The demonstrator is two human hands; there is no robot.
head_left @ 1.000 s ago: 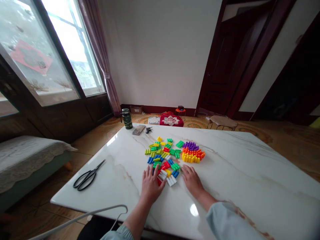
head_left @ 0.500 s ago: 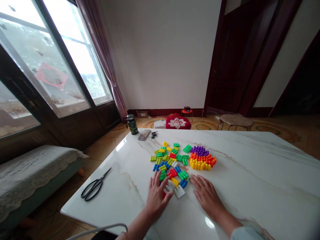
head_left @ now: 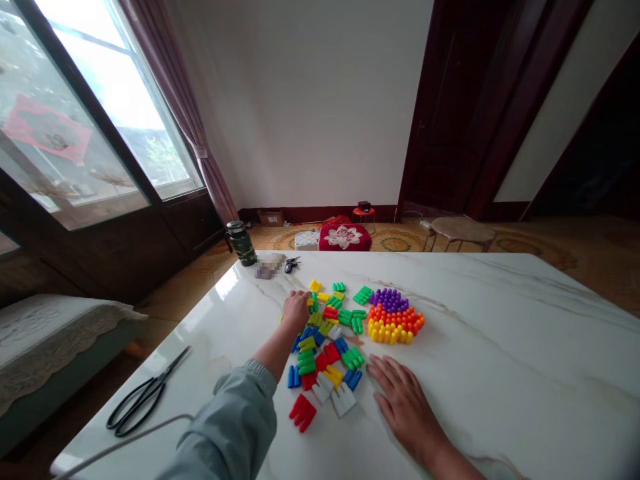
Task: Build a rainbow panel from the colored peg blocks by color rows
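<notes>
A scatter of small plastic blocks [head_left: 330, 333] in green, yellow, red, blue and white lies on the white marble table [head_left: 500, 347]. To their right sits a joined patch of purple, orange and yellow blocks [head_left: 394, 315]. My left hand [head_left: 296, 308] reaches to the far left edge of the scatter, its fingers curled over blocks there; what it grips is hidden. My right hand [head_left: 404, 400] lies flat and open on the table, just right of the white blocks [head_left: 334, 393]. A red block [head_left: 302, 412] lies apart at the near side.
Black scissors [head_left: 143, 399] lie near the table's left edge. A dark green bottle [head_left: 241, 243], a phone [head_left: 269, 265] and keys [head_left: 290, 265] sit at the far left corner. A bed [head_left: 50, 340] stands left; a stool [head_left: 460, 230] and red cushion [head_left: 344, 237] lie beyond.
My left hand has gone from the near edge of the scatter forward to its far left side and curled shut. The red block it covered now shows. The right hand stayed flat.
</notes>
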